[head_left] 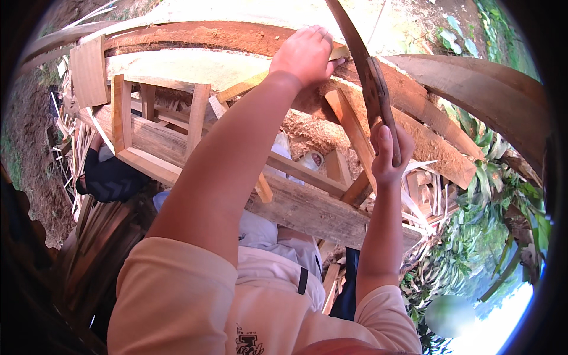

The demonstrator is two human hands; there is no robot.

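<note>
Handsaw [371,80] in right hand [388,155], apparently a plank workbench [313,208], greenery [473,248]

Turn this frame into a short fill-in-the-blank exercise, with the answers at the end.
The right hand grips the handsaw by its ____.
The saw's blade runs off the picture's ____ edge.
The left hand shows its ____, not its palm.
Both shirt sleeves are ____, leaving the forearms bare.

Missing words: handle; top; back; short.

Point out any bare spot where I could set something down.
The pale plank looks bare between the rectangular board and the left hand, with the reddish-brown beam behind. It's crowded around the right hand, with the saw and wooden offcuts close by.
</note>
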